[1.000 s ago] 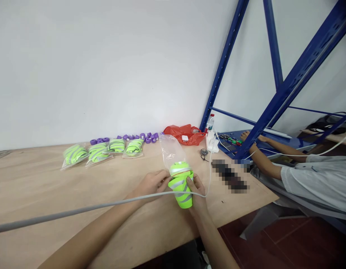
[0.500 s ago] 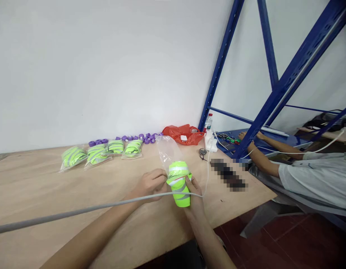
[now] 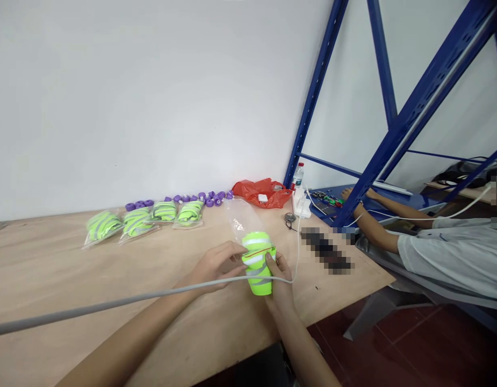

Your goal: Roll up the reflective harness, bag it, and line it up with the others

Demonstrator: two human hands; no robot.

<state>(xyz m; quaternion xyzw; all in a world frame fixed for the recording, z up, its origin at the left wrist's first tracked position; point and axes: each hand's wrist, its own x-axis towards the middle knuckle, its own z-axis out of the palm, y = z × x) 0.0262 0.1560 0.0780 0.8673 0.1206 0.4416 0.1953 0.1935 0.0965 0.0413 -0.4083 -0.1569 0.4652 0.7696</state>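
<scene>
A neon yellow-green reflective strap bundle [image 3: 259, 282] with silvery grey stripes is held upright in my right hand [image 3: 281, 271], the thumb lying across its front. Its upper part is inside or against a clear plastic bag [image 3: 242, 217] that stretches away over the table; a thin red line crosses near the bag's mouth. My left hand [image 3: 218, 264] is at the bundle's left side with thumb and fingers apart, fingertips at the bag's edge. A grey-white cable [image 3: 159, 293] passes in front of both wrists.
Several bagged neon bundles [image 3: 137, 221] lie at the left back, before purple rolls [image 3: 210, 199]. A red plastic bag [image 3: 248, 189], a white power strip [image 3: 302, 207] and a bottle [image 3: 298, 176] stand farther right. Blue rack posts [image 3: 318, 91] separate a co-worker's arms [image 3: 373, 228].
My left hand's fingers have opened from a closed grip at the bag's edge and lifted slightly. The bag's mouth sits a little differently over the bundle; my right hand keeps its hold.
</scene>
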